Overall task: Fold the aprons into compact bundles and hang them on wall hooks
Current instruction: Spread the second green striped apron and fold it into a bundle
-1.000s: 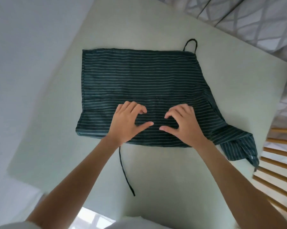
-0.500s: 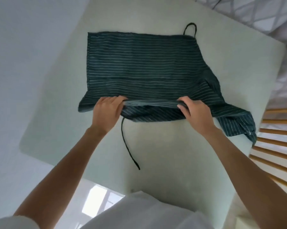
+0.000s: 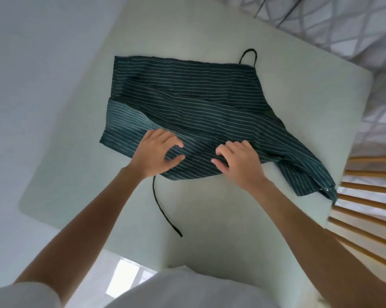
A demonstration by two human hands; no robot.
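Person: white clothing fills the bottom edge of the frame; both bare forearms reach up from the lower corners toward the centre.
Tie strap (image 3: 163, 208): a thin dark cord trailing from under the apron's near edge down the table, ending loose at lower centre.
Left hand (image 3: 156, 155): palm down on the apron's near edge, left of centre; fingers bent, thumb stretched right. It seems to gather a fold of cloth, but whether it truly grasps it cannot be told.
Right hand (image 3: 237, 160): just right of centre, beside the left hand but apart from it, knuckles up, fingers curled into the fabric at the near edge. Whether it is clenched on the cloth or only pressing cannot be told.
Apron (image 3: 187, 107): dark green with thin pale stripes, lying across the middle of the table. The near part is folded over at a slant, showing a paler underside at centre left. A crumpled end runs to the table's right edge at mid right.
Neck loop (image 3: 249, 56): a small dark loop standing out beyond the apron's far edge, upper centre.
Table (image 3: 276, 218): pale green, flat, with rounded corners.
Wooden slats (image 3: 370, 210): orange-brown bars at the right edge of the frame, beside the table.
Patterned fabric (image 3: 343, 21): grey and white lattice print in the upper right corner.
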